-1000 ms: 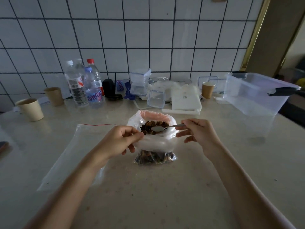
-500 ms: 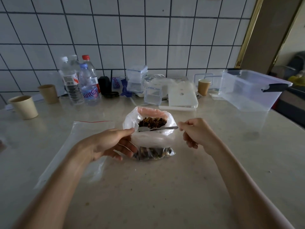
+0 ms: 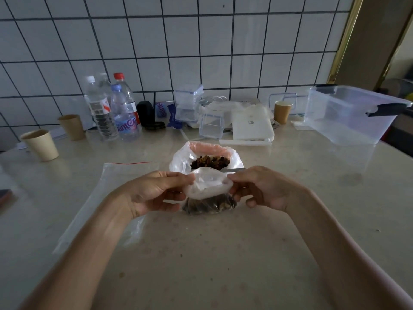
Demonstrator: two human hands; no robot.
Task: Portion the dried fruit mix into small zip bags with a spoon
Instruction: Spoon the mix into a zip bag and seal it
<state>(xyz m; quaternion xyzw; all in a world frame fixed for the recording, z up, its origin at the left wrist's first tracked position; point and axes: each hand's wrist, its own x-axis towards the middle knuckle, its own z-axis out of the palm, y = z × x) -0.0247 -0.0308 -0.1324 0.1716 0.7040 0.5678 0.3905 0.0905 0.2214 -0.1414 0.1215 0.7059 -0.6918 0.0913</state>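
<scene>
Countertop: pale stone, carrying everything named below; back edge crowded with water bottles, paper cups and a clear storage box.
Empty zip bag: large, red-striped, lying flat to the left, partly under the left forearm; nothing in it that I can see.
Dried fruit bag: the supply, standing open just behind the hands, dark fruit showing at its mouth.
Small zip bag: held up between both hands, in front of the supply bag; fruit fills its lower part, the top is empty film.
Left hand: thumb and fingers pinching the small bag's left top edge.
Right hand: pinching the right top edge; a spoon handle pokes out beside its thumb, though whether the hand holds it I cannot tell.
Progress: this portion looks loaded and about ready for sealing. No finished bags are in sight, and plenty of fruit remains, so most of the job probably lies ahead.
</scene>
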